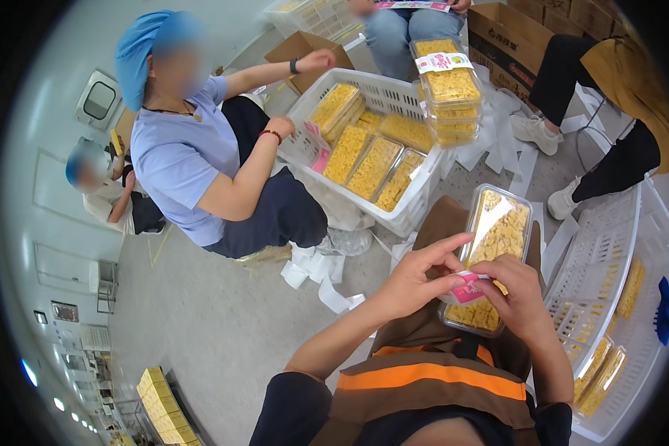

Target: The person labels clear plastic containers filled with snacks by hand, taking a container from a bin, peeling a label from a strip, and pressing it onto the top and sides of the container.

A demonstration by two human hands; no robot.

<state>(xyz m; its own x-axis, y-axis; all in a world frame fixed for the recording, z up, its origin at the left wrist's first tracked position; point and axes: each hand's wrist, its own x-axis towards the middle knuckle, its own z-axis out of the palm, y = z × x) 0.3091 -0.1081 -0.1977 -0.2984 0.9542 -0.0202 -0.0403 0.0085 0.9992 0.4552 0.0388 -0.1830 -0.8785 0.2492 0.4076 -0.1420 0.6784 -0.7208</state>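
Note:
A clear plastic box (499, 223) of yellow, crumbly-looking cakes lies lengthwise across my lap, on the brown apron (435, 234). Over its nearer half, a pink and white paper label (466, 290) is pinched by both hands. My left hand (421, 276) grips the label's left side between thumb and fingers, its index finger stretched out over the lid. On the other side, my right hand (510, 287) has thumb and forefinger on the label. Part of the box is hidden under the hands and label, so I cannot tell how far the label is stuck down.
A white crate (362, 209) of similar boxes stands ahead, with stacked boxes (451, 83) at its right corner. Another crate (596, 262) is at my right. A person in a blue cap (200, 150) sits at left. Paper strips (318, 273) litter the floor.

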